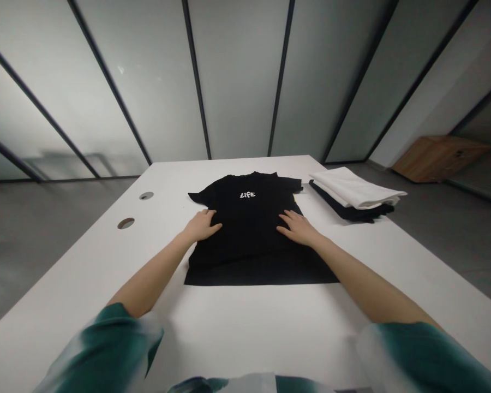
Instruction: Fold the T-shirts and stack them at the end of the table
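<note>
A black T-shirt (249, 240) with a small white print on its chest lies spread out on the white table, its hem toward me and its collar at the far side. My left hand (203, 225) rests on the shirt's left edge, fingers spread and open. On the opposite edge lies my right hand (298, 227), also open with its fingers apart and pressed lightly to the fabric. Neither hand grips any cloth that I can see. The shirt's left sleeve tip is slightly bent, and the right sleeve stretches toward the folded pile.
A pile of folded clothes, white fabric (352, 185) over black fabric (347, 212), lies at the table's right side. Two round holes pierce the white table (237, 327) on the left. Frosted glass panels stand behind it, and a wooden cabinet (433, 157) is at the far right.
</note>
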Demonstrator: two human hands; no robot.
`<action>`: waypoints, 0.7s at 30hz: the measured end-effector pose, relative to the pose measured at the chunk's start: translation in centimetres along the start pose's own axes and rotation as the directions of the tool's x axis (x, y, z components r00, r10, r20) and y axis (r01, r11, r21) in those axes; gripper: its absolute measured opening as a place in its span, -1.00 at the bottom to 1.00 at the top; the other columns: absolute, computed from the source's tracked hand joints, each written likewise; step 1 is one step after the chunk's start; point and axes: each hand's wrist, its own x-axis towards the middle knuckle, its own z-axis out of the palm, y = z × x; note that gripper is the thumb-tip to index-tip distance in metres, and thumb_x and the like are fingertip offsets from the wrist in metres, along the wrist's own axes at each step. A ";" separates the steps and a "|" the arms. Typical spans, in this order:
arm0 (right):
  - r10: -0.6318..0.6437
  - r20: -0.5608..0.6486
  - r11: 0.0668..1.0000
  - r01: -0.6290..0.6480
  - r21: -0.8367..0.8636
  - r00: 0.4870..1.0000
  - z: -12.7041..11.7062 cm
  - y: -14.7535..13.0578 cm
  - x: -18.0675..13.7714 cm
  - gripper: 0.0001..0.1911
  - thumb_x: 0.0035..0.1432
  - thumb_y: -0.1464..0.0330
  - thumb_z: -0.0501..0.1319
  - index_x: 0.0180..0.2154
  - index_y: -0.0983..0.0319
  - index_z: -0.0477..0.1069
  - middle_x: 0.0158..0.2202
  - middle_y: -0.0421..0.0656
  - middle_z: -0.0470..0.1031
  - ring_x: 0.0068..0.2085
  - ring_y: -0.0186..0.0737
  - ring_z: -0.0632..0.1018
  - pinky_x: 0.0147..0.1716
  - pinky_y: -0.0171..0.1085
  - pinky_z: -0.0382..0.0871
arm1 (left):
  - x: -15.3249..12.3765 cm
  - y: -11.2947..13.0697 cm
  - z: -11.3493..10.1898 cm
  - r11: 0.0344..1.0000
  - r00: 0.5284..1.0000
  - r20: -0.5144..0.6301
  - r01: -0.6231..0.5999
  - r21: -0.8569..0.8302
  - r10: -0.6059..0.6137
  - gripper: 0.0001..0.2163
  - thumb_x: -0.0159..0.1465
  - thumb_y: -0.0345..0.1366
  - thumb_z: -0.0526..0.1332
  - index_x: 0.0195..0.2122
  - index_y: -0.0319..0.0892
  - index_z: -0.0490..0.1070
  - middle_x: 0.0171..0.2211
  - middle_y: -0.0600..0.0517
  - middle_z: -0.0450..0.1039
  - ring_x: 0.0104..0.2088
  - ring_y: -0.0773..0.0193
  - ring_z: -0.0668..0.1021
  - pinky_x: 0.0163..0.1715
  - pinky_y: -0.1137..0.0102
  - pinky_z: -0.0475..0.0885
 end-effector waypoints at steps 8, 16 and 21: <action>0.157 0.081 0.987 -0.158 0.011 0.984 1.2 0.0 2.1 -0.20 0.33 -0.11 -0.19 0.41 0.20 0.00 0.45 0.02 -0.07 0.42 0.10 0.03 0.33 0.07 -0.05 | 3.6 1.0 4.5 0.994 0.994 0.076 0.068 0.085 -0.074 -0.30 0.38 0.15 -0.14 0.42 -0.15 0.00 0.45 -0.15 -0.17 0.42 -0.07 -0.02 0.33 0.06 0.00; 0.167 0.139 0.986 -0.164 -0.028 0.976 0.4 -1.8 -0.2 -0.18 0.33 -0.10 -0.21 0.43 0.24 -0.07 0.46 0.02 -0.14 0.43 0.08 -0.04 0.36 0.03 -0.14 | 1.3 0.5 4.2 0.991 0.994 0.079 0.065 0.119 -0.075 -0.31 0.39 0.15 -0.17 0.43 -0.14 -0.03 0.45 -0.14 -0.18 0.43 -0.07 -0.03 0.34 0.05 -0.02; 0.170 0.155 0.985 -0.165 -0.048 0.973 0.4 -3.1 -2.1 -0.16 0.33 -0.10 -0.21 0.43 0.28 -0.07 0.46 0.06 -0.13 0.43 0.13 -0.03 0.35 0.05 -0.14 | -1.1 0.5 4.2 0.988 0.995 0.074 0.051 0.148 -0.063 -0.30 0.38 0.16 -0.18 0.42 -0.15 0.00 0.44 -0.17 -0.12 0.41 -0.10 0.02 0.31 0.03 0.02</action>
